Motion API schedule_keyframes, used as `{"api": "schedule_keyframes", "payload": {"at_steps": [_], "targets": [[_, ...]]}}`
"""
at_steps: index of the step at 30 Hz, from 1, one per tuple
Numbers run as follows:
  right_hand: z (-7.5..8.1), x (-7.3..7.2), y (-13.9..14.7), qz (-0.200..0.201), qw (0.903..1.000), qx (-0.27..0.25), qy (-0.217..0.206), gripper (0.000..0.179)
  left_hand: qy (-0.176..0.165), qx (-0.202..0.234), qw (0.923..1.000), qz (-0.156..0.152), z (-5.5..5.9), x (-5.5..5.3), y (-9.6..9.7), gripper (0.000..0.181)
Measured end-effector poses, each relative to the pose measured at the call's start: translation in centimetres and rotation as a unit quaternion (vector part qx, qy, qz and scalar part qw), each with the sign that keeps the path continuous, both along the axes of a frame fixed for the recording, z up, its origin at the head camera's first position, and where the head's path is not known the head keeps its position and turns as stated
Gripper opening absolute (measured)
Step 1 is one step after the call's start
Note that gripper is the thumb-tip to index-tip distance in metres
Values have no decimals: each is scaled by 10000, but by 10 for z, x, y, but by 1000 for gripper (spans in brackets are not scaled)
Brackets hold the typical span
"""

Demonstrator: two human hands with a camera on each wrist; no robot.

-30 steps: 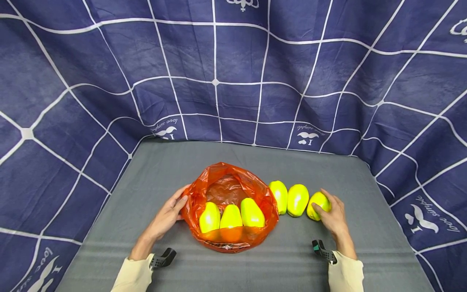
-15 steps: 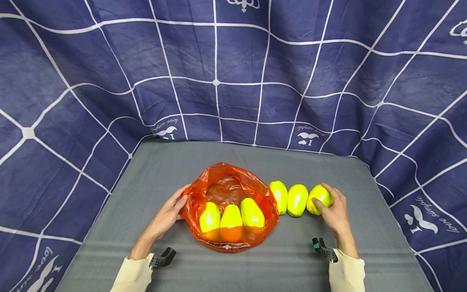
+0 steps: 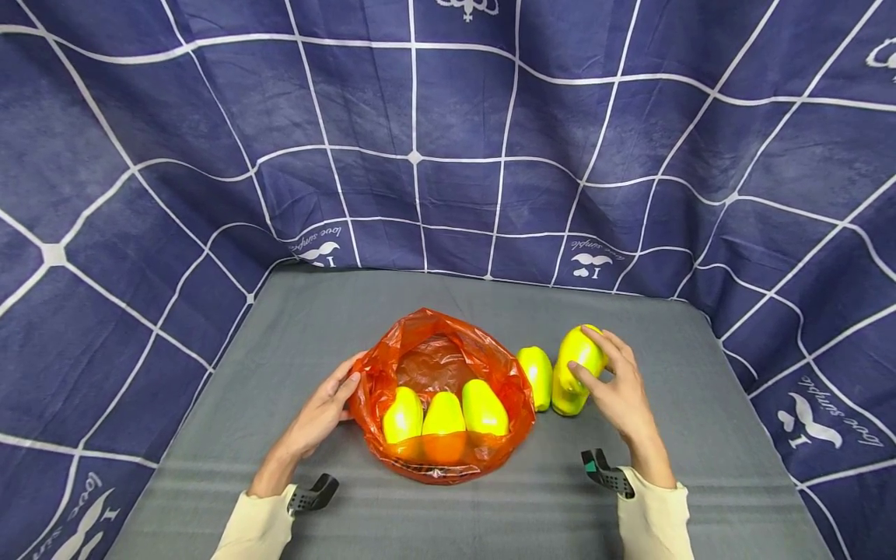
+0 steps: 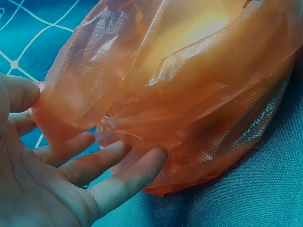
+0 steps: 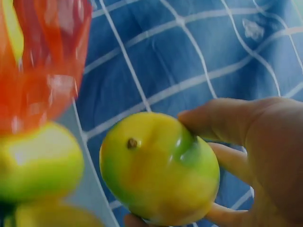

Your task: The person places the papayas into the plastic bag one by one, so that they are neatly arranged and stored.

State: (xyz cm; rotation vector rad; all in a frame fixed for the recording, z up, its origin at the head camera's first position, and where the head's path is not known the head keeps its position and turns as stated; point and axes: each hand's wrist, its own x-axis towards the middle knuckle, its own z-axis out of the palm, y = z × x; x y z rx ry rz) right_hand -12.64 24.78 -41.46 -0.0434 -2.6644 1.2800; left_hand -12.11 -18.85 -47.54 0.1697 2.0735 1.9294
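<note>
My left hand (image 3: 320,416) pinches the left rim of a red translucent plastic bag (image 3: 434,327) between thumb and fingers; in the left wrist view its other fingers (image 4: 113,156) lie against the bag's side. Three yellow-green mangoes (image 3: 444,412) sit inside the wide mouth. In my right hand (image 3: 623,389) a mango (image 3: 582,354) is held up off the table, its stem end (image 5: 132,143) facing the right wrist camera. Below it, partly covered, lies another mango (image 3: 568,400). One more mango (image 3: 536,379) rests between that one and the bag.
The grey cloth-covered table (image 3: 315,311) runs under everything. Blue cloth (image 3: 462,194) with white grid lines hangs at the back and along both sides.
The right hand has raised the rightmost mango off the table and carried it left, above the neighbouring mango. The left hand and the bag have stayed nearly still.
</note>
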Motion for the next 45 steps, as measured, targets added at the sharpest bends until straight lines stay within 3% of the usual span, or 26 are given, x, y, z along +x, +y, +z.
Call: {"api": "schedule_keyframes", "payload": {"at_steps": [7,14,19,29,36,40,45], "targets": [[3,-5,-42,1009,9944,-230,238,55,73,-3,10000,-23,-2,0,1,53],[2,-8,-76,1462,9879,-500,-148,59,241,43,9997,-81,-4,1,0,53],[4,-14,-96,1749,9837,-358,-222,62,235,-30,9997,-33,-5,1,0,53],[1,-35,-134,2630,9628,-97,-617,54,202,43,9998,-22,-6,1,1,53],[-5,-47,-156,3079,9405,-354,-1392,57,225,21,9997,6,-7,-1,1,54],[-8,-57,-168,3117,9342,-133,-1731,57,285,84,9996,-16,-8,-2,0,55],[-14,-68,-182,2989,9209,-535,-2445,58,301,36,9995,14,-8,-3,0,54]]}}
